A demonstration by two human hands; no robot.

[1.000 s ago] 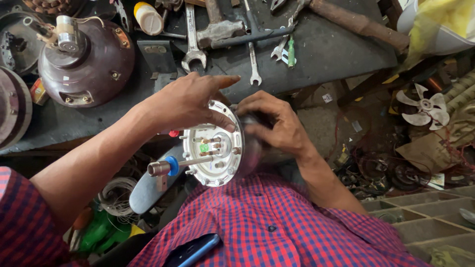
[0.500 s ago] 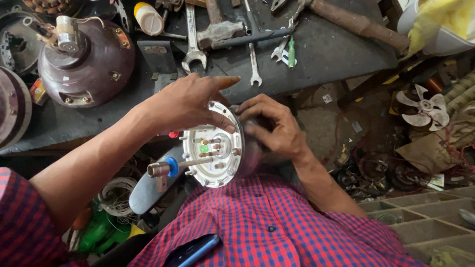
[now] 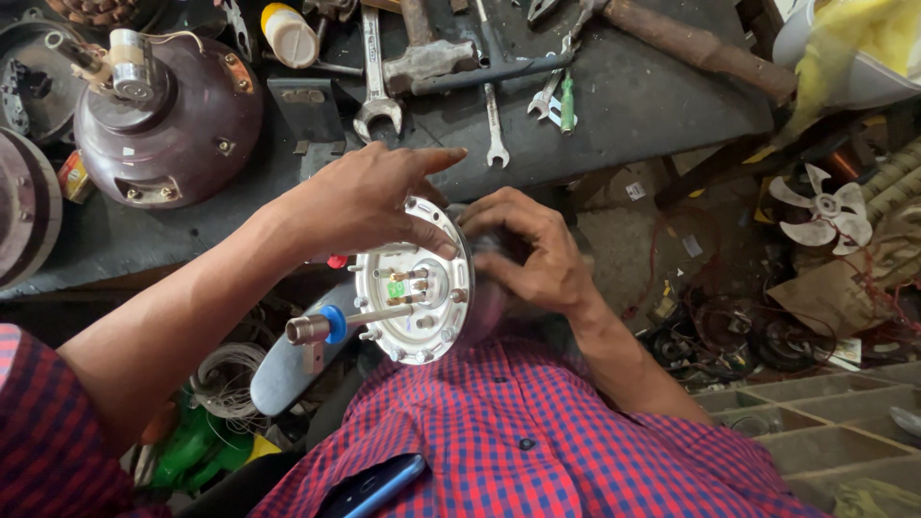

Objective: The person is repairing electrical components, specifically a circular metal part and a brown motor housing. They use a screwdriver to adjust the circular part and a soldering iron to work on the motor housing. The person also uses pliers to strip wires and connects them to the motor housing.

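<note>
In the head view, the person's left hand [image 3: 369, 197] is resting over the top edge of a round silver metal plate [image 3: 414, 288], its fingers held close together and stretched flat across the rim, the thumb pressing the plate's face. The plate is being held on edge in front of the person's red-and-blue checked shirt [image 3: 537, 432], just below the dark workbench [image 3: 633, 105], with small terminals and a green part showing in its middle and a thin rod with a blue collar [image 3: 331, 324] sticking out to the left. The right hand [image 3: 532, 249] is curling around the far side of the plate, its fingers bent and pressed together against a dark body behind the plate; what exactly they are gripping cannot be made out. On the bench above are lying two spanners [image 3: 376, 77], a hammer [image 3: 427, 53] and a brown domed motor housing [image 3: 168, 120]. A white fan blade [image 3: 825, 206] is lying on the floor to the right.
</note>
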